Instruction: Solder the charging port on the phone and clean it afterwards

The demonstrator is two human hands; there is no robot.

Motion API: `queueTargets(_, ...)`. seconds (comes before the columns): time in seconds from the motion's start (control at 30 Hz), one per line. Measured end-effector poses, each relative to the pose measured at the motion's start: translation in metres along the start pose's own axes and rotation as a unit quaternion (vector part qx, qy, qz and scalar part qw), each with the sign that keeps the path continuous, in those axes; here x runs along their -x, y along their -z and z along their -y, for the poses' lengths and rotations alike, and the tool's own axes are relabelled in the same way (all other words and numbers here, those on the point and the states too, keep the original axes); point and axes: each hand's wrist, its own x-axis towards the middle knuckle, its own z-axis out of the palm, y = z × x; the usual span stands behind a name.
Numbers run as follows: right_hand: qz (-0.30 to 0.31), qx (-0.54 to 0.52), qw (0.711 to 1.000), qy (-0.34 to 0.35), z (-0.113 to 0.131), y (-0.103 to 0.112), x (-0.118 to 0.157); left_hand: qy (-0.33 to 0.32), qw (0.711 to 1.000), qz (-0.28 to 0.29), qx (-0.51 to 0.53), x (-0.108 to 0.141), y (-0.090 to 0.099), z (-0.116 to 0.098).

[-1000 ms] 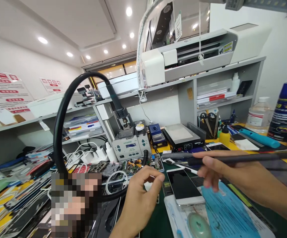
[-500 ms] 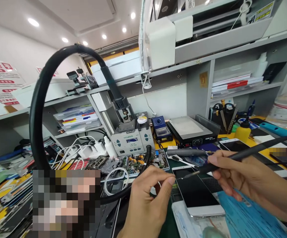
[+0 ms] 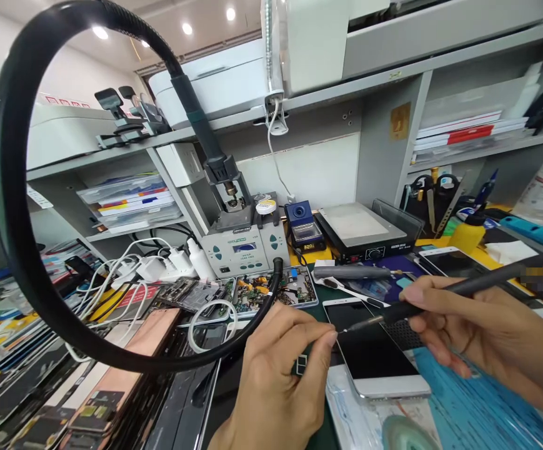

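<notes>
My left hand [image 3: 283, 378] is closed in a pinch, thumb and forefinger meeting near the phone's left edge. Whatever lies between those fingertips is too small to make out. My right hand [image 3: 463, 319] grips a black soldering iron [image 3: 400, 311] like a pen, its cable trailing off to the right. The iron's thin metal tip points left and comes close to, perhaps touching, the left fingertips. Beneath the tip lies a white phone [image 3: 378, 356] with a dark screen, face up on a packet. Beside it is a blue sheet [image 3: 468, 400], partly under my right forearm.
A thick black hose [image 3: 13, 206] loops from the hot-air station [image 3: 243, 253] down behind my left hand. Circuit boards [image 3: 294, 287] fill a tray at the back. A grey pen-shaped tool [image 3: 355, 272], a heating plate [image 3: 362, 228] and a yellow bottle [image 3: 467, 234] stand beyond the phone.
The camera view has tilted down and come closer, so the hose looms larger and the phone parts at left show. The soldering iron tip stays by the left fingertips; both grips are unchanged.
</notes>
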Motion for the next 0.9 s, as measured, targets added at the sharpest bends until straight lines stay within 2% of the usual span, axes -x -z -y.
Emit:
queueTargets(0.33, 0.015, -0.007, 1.000, 0.000, -0.0015, 0.0032, 0.0004, -0.007, 1.000, 0.006, -0.009, 0.0006, -0.0019, 0.0013)
queueTargets(0.63, 0.000, 0.003, 1.000, -0.001, 0.0037, -0.0050, 0.0008, -0.012, 1.000, 0.009, -0.015, 0.0016, -0.0026, 0.0022)
queueTargets(0.9, 0.001, 0.010, 1.000, -0.003, 0.0016, -0.0022, 0.0009, -0.013, 1.000, 0.009, -0.019, 0.0024, -0.0021, 0.0018)
